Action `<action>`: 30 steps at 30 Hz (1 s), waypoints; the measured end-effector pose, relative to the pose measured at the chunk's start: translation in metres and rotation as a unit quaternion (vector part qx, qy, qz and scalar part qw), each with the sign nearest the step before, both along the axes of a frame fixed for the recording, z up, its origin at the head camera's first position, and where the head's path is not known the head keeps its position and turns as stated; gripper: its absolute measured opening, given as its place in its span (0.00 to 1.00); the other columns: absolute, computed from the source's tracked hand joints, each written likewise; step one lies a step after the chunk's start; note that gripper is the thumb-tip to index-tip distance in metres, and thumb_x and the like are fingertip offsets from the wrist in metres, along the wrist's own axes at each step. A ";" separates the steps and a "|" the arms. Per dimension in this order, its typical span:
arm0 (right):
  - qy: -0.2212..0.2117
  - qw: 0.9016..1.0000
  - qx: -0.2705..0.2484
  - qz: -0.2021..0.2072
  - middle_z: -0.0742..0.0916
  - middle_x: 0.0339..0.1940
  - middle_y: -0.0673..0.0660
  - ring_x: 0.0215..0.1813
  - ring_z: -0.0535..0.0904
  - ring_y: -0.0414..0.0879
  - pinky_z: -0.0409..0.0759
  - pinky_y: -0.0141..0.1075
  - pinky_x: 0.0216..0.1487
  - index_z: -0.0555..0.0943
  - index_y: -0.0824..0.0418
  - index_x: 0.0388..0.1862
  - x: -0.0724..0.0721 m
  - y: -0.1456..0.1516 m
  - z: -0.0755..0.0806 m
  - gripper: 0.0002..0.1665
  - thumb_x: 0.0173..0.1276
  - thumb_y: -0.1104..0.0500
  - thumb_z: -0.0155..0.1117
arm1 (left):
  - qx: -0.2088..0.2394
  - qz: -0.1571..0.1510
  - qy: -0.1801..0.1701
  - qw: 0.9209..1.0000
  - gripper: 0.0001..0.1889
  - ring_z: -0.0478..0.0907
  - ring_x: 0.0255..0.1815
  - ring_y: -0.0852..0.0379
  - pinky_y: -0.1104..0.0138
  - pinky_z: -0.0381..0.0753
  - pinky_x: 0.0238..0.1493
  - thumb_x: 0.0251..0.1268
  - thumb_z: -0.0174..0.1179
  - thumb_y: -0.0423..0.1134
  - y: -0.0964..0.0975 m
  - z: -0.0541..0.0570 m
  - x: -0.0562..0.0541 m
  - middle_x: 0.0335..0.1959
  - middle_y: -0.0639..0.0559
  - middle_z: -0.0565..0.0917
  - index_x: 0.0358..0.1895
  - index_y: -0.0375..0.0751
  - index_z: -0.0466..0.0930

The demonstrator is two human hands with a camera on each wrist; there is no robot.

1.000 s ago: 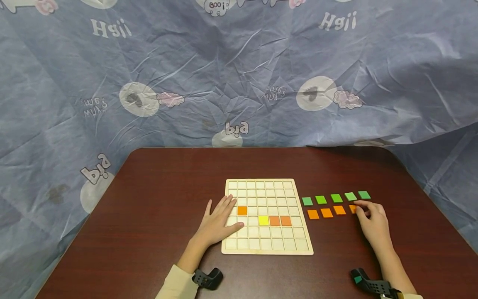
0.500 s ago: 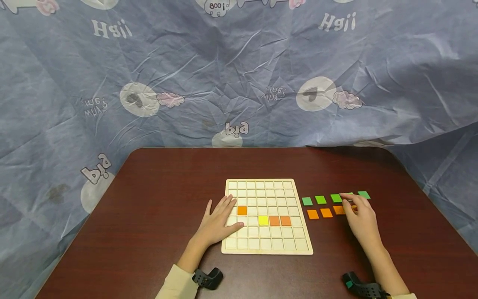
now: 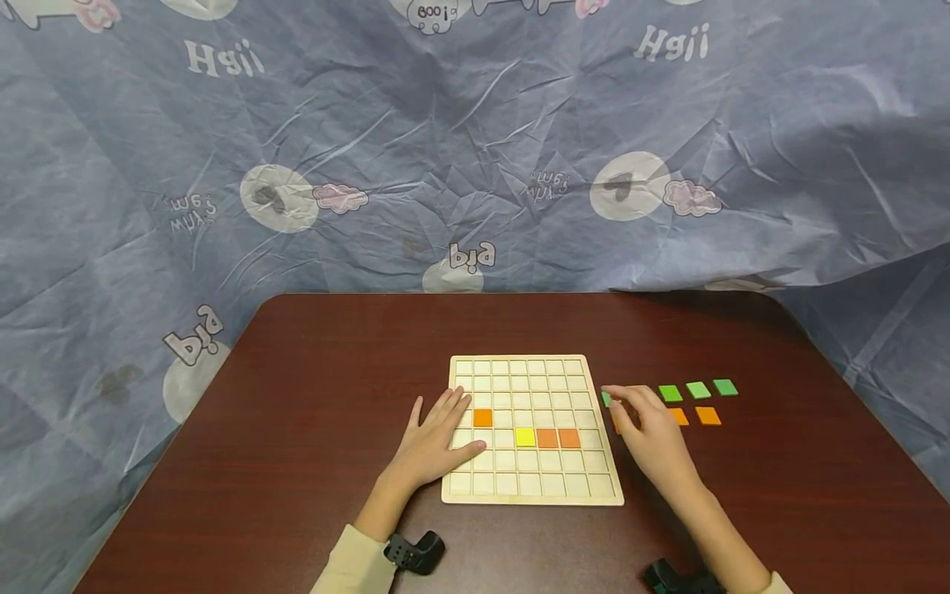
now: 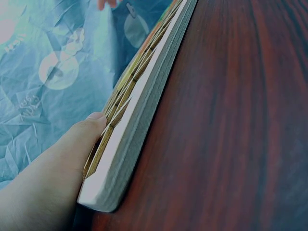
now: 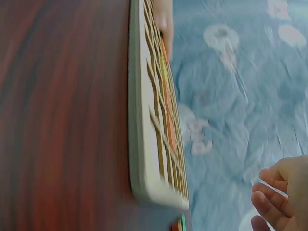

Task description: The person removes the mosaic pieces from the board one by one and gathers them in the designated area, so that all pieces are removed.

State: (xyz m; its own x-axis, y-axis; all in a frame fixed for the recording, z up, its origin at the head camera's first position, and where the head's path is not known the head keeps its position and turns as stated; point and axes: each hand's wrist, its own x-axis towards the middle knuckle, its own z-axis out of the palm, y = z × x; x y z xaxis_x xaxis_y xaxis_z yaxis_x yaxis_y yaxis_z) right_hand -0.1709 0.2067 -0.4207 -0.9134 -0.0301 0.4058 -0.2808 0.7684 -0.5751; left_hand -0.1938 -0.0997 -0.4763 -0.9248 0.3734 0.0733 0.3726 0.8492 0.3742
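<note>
A pale wooden grid board (image 3: 533,490) lies on the table, holding an orange tile (image 3: 482,417), a yellow tile (image 3: 524,437) and two reddish-orange tiles (image 3: 558,438). My left hand (image 3: 430,441) rests with spread fingers on the board's left side; the left wrist view shows its thumb (image 4: 89,130) on the grid. Just right of the board, my right hand (image 3: 656,437) hovers over the loose tiles, covering part of both rows. Its fingers are loosely bent, and the right wrist view shows no tile between the thumb and fingers (image 5: 274,192).
Several green tiles (image 3: 698,390) form the far row right of the board, with orange tiles (image 3: 708,416) in a nearer row. The brown table (image 3: 356,355) ends at a far edge before a blue printed cloth (image 3: 445,165).
My right hand has moved left along the tile rows towards the board, uncovering the rightmost orange tile. My left hand has stayed in place on the board.
</note>
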 end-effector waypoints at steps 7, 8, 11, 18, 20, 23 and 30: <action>-0.009 0.999 0.002 0.053 0.82 0.42 0.51 0.39 0.76 0.41 0.76 0.37 0.37 0.81 0.57 0.48 -0.003 -0.047 -0.004 0.14 0.64 0.60 0.58 | 0.002 0.000 -0.004 1.000 0.42 0.44 0.75 0.58 0.45 0.33 0.69 0.57 0.42 0.69 0.000 0.000 -0.001 0.74 0.55 0.50 0.72 0.51 0.49; -0.008 0.998 0.002 0.062 0.82 0.42 0.51 0.39 0.76 0.41 0.77 0.36 0.37 0.81 0.57 0.47 -0.003 -0.054 -0.005 0.13 0.63 0.60 0.59 | -0.001 0.001 -0.006 1.000 0.42 0.44 0.75 0.59 0.45 0.33 0.69 0.57 0.42 0.69 0.000 0.000 -0.002 0.74 0.56 0.50 0.72 0.52 0.48; -0.011 0.996 0.000 0.084 0.83 0.42 0.51 0.38 0.77 0.40 0.78 0.35 0.38 0.81 0.57 0.46 -0.006 -0.074 -0.007 0.13 0.62 0.61 0.60 | -0.003 0.002 -0.003 1.000 0.42 0.44 0.75 0.59 0.45 0.34 0.69 0.57 0.42 0.69 0.000 0.000 -0.002 0.74 0.56 0.50 0.72 0.52 0.49; -0.046 0.993 -0.009 0.112 0.83 0.42 0.51 0.40 0.78 0.41 0.79 0.36 0.42 0.81 0.58 0.47 -0.015 -0.109 -0.014 0.13 0.64 0.59 0.59 | -0.004 0.005 0.006 1.000 0.42 0.45 0.74 0.58 0.45 0.35 0.69 0.57 0.43 0.69 0.002 0.001 -0.001 0.73 0.55 0.52 0.71 0.51 0.51; -0.059 0.991 -0.013 0.118 0.82 0.42 0.52 0.42 0.78 0.43 0.79 0.38 0.44 0.80 0.59 0.48 -0.019 -0.116 -0.018 0.14 0.64 0.58 0.58 | -0.006 0.006 0.007 1.000 0.41 0.45 0.74 0.58 0.45 0.35 0.70 0.57 0.43 0.69 0.002 0.001 -0.001 0.73 0.55 0.52 0.71 0.50 0.51; -0.079 0.990 -0.017 0.118 0.82 0.42 0.52 0.43 0.78 0.45 0.79 0.39 0.46 0.80 0.59 0.48 -0.024 -0.124 -0.025 0.15 0.64 0.58 0.58 | -0.009 0.006 0.005 1.000 0.42 0.45 0.74 0.59 0.45 0.35 0.70 0.57 0.42 0.69 0.001 0.001 -0.001 0.73 0.56 0.51 0.71 0.51 0.51; -0.088 0.989 -0.019 0.114 0.81 0.43 0.53 0.43 0.77 0.45 0.77 0.40 0.45 0.80 0.60 0.49 -0.034 -0.133 -0.038 0.16 0.62 0.57 0.61 | -0.010 0.004 0.002 1.000 0.42 0.44 0.75 0.58 0.44 0.35 0.69 0.57 0.42 0.70 0.001 0.000 -0.001 0.73 0.56 0.51 0.71 0.51 0.51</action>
